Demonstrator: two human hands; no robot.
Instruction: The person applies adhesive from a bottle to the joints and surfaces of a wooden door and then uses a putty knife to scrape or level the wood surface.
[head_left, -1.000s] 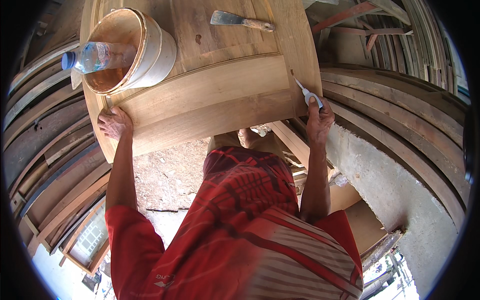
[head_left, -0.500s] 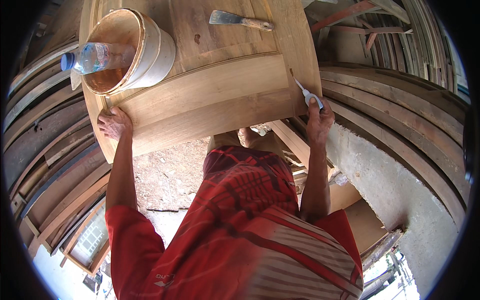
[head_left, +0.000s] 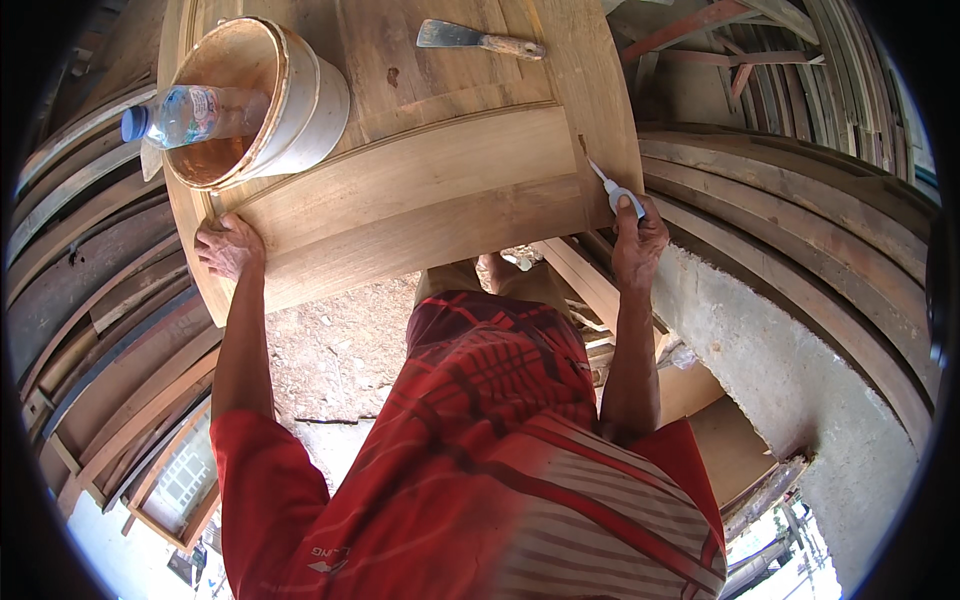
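Observation:
A wide panelled wooden door lies flat in front of me. My right hand is closed round a small white squeeze bottle with a long thin nozzle. Its tip points at a small dark slot on the door's right stile, close to the wood. My left hand lies on the door's near left part, fingers apart and slightly bent. Farther back on the door rests a putty knife with a worn wooden handle. A stained white bucket holds a clear plastic bottle with a blue cap, leaning out over its rim.
Stacked timber boards line the left side, and more long planks run along the right. A rough concrete wall stands below the right planks. Debris-covered ground shows between the door and my body.
The nozzle tip and right hand have shifted very slightly at the slot. My left hand, bucket and putty knife stay in place.

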